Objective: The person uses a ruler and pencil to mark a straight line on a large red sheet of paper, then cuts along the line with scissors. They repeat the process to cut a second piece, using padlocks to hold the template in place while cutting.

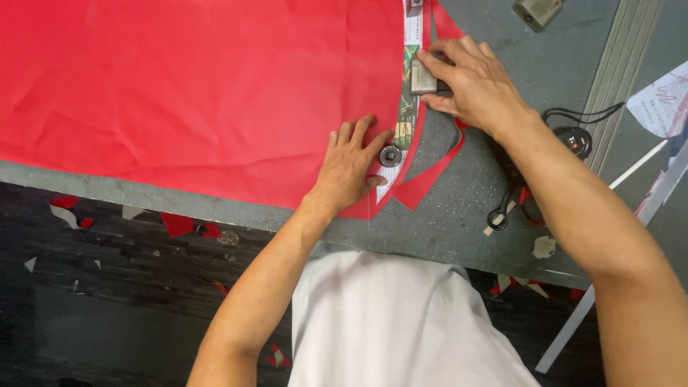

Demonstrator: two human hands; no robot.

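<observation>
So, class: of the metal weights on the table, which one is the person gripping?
The rectangular block on the paper pattern, under the right hand. The round weight only sits beside the left hand; the third block lies untouched.

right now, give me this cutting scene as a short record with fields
surface: grey table with red fabric spread over it
left hand: flat on the fabric edge, beside a round metal weight
right hand: gripping a small grey block on the curved paper pattern
offcut: red strip curling right of the pattern
floor: red scraps
</observation>
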